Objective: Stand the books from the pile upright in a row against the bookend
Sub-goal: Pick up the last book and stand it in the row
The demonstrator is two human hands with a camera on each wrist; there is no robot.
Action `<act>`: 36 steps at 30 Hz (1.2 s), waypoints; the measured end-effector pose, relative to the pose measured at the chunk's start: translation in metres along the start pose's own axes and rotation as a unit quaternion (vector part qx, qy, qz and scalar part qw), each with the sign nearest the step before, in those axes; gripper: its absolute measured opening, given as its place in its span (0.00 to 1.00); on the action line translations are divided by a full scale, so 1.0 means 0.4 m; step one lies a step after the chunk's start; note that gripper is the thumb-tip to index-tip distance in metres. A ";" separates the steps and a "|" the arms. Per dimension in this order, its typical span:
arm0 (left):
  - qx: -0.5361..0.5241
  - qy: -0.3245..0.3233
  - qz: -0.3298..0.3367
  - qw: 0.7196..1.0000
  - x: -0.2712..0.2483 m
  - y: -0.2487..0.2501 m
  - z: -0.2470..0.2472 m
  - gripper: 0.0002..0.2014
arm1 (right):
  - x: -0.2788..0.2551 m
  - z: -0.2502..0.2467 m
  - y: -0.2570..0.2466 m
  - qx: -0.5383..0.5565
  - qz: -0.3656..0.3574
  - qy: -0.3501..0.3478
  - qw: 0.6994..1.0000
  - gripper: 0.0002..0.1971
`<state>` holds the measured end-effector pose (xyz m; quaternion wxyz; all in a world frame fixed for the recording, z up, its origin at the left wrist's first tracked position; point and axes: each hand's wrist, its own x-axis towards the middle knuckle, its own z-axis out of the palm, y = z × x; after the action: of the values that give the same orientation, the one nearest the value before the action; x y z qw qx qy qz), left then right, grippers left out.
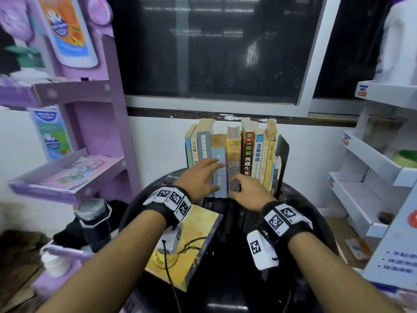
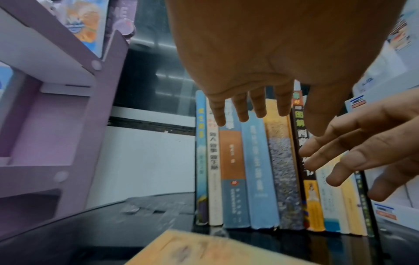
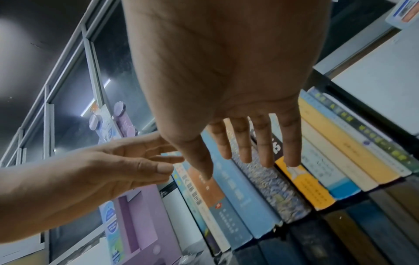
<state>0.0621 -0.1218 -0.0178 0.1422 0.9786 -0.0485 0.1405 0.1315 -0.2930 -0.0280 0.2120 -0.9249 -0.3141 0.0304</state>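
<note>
Black bookend (image 1: 283, 152) backs our upright row (image 1: 232, 154); one yellow book (image 1: 191, 240) lies flat on the worktop (image 1: 300, 199) before it. Left hand (image 1: 203, 177) and right hand (image 1: 248, 190), fingers spread, grip nothing. Risk: an uneven push topples the unsupported far end.

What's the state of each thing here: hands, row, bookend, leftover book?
left hand: open, fingers straight at the spines
right hand: open, fingers straight at the spines
row of books: upright, spines out, on the black table
bookend: upright at the row's right end
yellow book: lying flat, not yet in the row
</note>
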 end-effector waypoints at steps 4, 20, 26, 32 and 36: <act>-0.026 -0.047 -0.070 0.996 -0.066 -0.051 0.015 0.33 | 0.008 0.052 -0.042 0.011 0.013 -0.067 0.998 0.30; -0.137 -0.222 -0.294 0.920 -0.150 -0.116 0.047 0.40 | 0.023 0.158 -0.128 -0.132 0.057 -0.215 0.966 0.43; -0.116 -0.236 -0.296 0.918 -0.142 -0.104 0.057 0.38 | 0.017 0.164 -0.131 -0.112 0.086 -0.198 0.970 0.36; -0.136 -0.222 -0.295 0.919 -0.138 -0.097 0.063 0.38 | 0.011 0.157 -0.121 -0.063 0.109 -0.174 0.977 0.41; -0.161 -0.196 -0.291 0.923 -0.133 -0.107 0.065 0.39 | 0.010 0.138 -0.122 -0.018 0.122 -0.163 0.979 0.47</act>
<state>0.0239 -0.0856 -0.0683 0.3197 0.9217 0.1892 -0.1114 0.0965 -0.2351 -0.0578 0.1358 -0.9427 -0.2297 0.2003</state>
